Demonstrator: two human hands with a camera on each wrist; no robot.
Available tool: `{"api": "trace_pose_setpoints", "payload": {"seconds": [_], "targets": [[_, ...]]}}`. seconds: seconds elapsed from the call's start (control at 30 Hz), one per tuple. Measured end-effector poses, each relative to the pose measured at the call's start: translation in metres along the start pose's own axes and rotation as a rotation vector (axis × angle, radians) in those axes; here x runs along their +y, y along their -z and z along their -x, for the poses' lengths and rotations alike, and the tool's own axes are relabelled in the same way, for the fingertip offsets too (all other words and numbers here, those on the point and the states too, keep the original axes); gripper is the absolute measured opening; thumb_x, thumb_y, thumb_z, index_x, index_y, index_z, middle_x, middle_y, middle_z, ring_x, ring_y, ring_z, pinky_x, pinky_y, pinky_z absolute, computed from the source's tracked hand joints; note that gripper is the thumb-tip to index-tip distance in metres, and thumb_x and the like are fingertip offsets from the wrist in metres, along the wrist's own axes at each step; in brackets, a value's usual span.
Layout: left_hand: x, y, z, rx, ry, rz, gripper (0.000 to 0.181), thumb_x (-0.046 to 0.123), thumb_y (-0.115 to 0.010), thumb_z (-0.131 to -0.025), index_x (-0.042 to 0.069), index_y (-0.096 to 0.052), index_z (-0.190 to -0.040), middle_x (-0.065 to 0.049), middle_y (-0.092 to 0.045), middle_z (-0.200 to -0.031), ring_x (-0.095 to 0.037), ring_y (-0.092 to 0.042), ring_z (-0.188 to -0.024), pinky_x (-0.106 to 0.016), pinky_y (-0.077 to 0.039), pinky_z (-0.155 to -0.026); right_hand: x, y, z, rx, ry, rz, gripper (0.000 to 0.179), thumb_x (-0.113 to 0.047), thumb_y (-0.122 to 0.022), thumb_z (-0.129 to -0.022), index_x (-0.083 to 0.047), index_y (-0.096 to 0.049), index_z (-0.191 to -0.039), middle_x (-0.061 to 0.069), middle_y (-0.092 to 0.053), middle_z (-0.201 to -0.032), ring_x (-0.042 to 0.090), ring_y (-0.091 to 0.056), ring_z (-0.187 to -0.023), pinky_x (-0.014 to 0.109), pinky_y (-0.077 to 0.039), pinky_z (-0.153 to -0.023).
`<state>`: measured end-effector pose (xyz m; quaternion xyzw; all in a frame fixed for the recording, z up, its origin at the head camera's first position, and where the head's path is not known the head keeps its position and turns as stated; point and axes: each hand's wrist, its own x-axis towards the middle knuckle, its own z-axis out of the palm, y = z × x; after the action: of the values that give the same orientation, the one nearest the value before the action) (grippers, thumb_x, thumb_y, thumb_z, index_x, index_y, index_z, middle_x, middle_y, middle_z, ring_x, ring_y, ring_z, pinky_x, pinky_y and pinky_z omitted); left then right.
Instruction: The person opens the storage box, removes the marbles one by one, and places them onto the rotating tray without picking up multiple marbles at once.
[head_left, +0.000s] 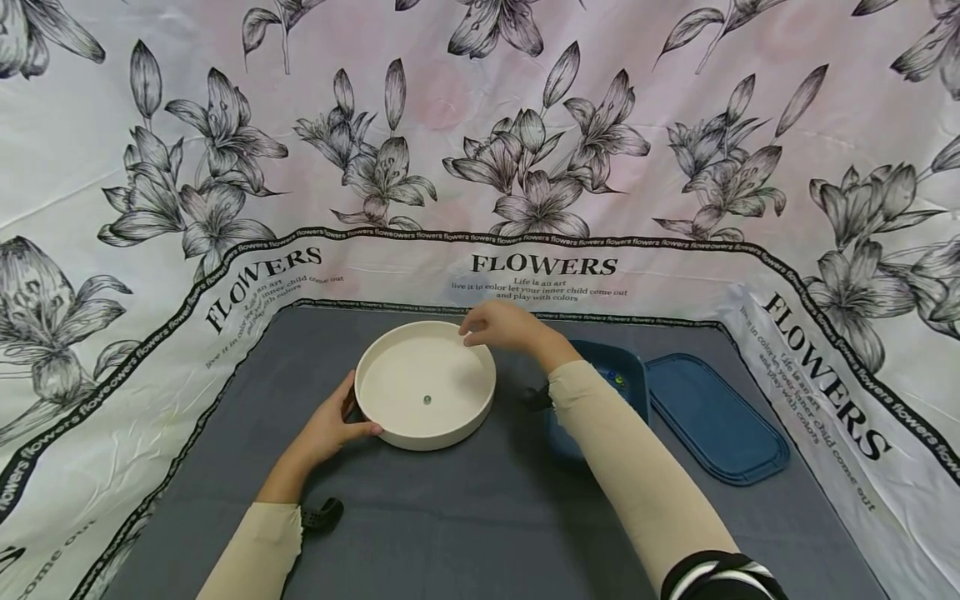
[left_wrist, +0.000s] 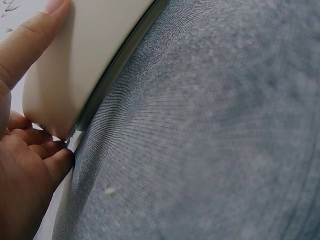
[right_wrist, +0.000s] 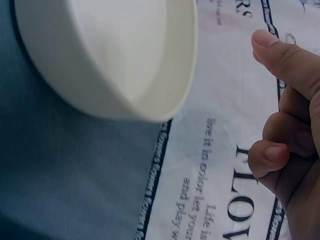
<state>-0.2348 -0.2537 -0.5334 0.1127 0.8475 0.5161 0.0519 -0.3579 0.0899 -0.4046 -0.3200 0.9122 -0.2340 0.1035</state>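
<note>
A round cream dish [head_left: 423, 367] with a low wall sits on the grey cloth, and a small glass marble [head_left: 427, 400] lies on its floor. My left hand [head_left: 333, 421] grips the dish's left side. In the left wrist view its thumb [left_wrist: 37, 37] lies along the wall and its fingers [left_wrist: 37, 140] meet the lower edge. Above the dish's far right rim hovers my right hand [head_left: 502, 325]. The right wrist view shows that hand's thumb [right_wrist: 280, 50] against the index fingertip, other fingers [right_wrist: 275, 145] curled, and nothing visible between them.
Right of the dish stands a blue box [head_left: 637, 387] with several small marbles [head_left: 615, 379], partly covered by the right forearm. A blue lid [head_left: 716, 417] lies beside it. Behind, a flower-printed cloth [head_left: 540, 275] rises.
</note>
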Motion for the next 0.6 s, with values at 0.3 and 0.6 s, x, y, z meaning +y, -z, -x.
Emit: {"api": "trace_pose_setpoints", "payload": {"seconds": [0.3,0.6], "targets": [[-0.001,-0.001,0.000,-0.007,-0.007,0.012,0.128,0.032,-0.091,-0.078,0.002,-0.001,-0.164,-0.019,-0.005,-0.171,-0.040,-0.017,-0.156,-0.053,-0.026,-0.123,0.018,0.025,0.033,0.053,-0.021,-0.040,0.023,-0.031,-0.072,-0.098,-0.023,-0.075,-0.118,0.000,-0.070,-0.126,0.026,-0.065,-0.120,0.042,-0.057,-0.097],[-0.003,-0.001,-0.001,0.001,-0.017,0.007,0.128,0.031,-0.091,-0.078,0.004,-0.002,-0.165,-0.018,-0.007,-0.171,-0.039,-0.017,-0.156,-0.051,-0.026,-0.123,0.037,0.043,0.064,0.149,-0.061,-0.042,0.022,-0.035,-0.074,-0.096,-0.027,-0.076,-0.116,-0.002,-0.070,-0.118,0.020,-0.065,-0.097,0.043,-0.057,-0.087]]}}
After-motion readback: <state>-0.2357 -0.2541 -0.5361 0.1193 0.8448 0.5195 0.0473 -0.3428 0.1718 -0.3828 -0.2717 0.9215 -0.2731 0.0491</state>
